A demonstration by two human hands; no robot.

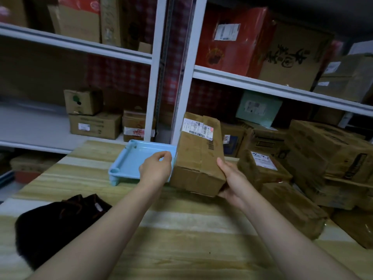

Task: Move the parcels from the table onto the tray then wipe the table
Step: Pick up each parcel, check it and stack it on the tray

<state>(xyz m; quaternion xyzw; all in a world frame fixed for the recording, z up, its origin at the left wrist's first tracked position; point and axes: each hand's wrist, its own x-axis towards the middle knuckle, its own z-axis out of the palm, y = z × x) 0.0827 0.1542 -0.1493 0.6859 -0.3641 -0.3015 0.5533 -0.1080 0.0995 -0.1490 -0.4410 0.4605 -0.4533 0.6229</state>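
Observation:
A long cardboard parcel (pixel 198 154) with a white shipping label is lifted above the wooden table (pixel 181 245), beside the right edge of the light blue tray (pixel 125 164). My right hand (pixel 232 178) grips the parcel's near right corner from below. My left hand (pixel 156 168) is at the parcel's left side over the tray, fingers curled; whether it touches the box is unclear. A second labelled parcel (pixel 262 166) and a longer brown one (pixel 290 207) lie on the table's right side. A dark cloth (pixel 54 225) lies at the near left.
White metal shelves (pixel 272 85) packed with cardboard boxes stand behind the table. A stack of large boxes (pixel 333 154) crowds the right edge. More boxes (pixel 94 124) sit on the lower left shelf.

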